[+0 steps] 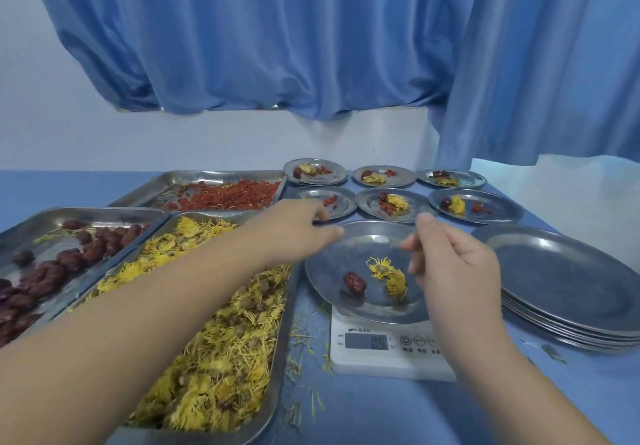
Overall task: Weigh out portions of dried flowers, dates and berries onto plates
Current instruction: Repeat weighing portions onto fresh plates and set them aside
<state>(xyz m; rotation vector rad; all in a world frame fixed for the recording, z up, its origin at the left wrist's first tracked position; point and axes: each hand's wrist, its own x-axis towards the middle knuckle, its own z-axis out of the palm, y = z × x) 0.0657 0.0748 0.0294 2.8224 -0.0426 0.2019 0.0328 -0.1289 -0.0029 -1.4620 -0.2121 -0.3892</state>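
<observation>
My left hand (pixel 294 228) reaches to the far-left rim of the plate (pixel 322 271) on the scale (pixel 367 358); I cannot tell whether its fingertips pinch anything. My right hand (pixel 453 261) hovers over the plate, loosely curled, with nothing visible in it. The plate holds one date (pixel 354 282) and some dried flowers (pixel 388 273) but no berries (pixel 225 195). I judge they come next, a pinch from the back tray (pixel 166 178), added while watching the display.

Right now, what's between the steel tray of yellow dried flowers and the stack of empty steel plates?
Head view: a white digital scale carrying a round steel plate.
</observation>
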